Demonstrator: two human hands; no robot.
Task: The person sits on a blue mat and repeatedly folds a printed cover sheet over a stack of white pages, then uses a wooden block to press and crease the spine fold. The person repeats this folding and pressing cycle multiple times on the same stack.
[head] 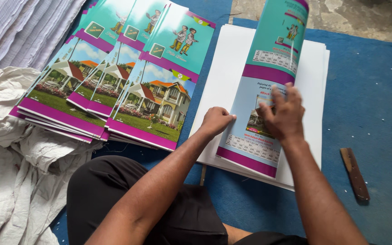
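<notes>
A long printed cover sheet (pixel 268 59), teal and purple with a house picture, lies folded over a stack of white paper (pixel 314 90). My left hand (pixel 215 121) is a closed fist pressing on the sheet's left edge. My right hand (pixel 283 113) lies flat on the sheet's lower half, fingers spread, pressing it down. The far end of the sheet curls upward.
Overlapping piles of the same printed covers (pixel 128 77) lie at the left on a blue mat (pixel 373 113). A flat wooden stick (pixel 355 173) rests on the mat at the right. White woven sacking (pixel 5 149) lies bunched at the far left. My knee in black cloth (pixel 110 190) is below.
</notes>
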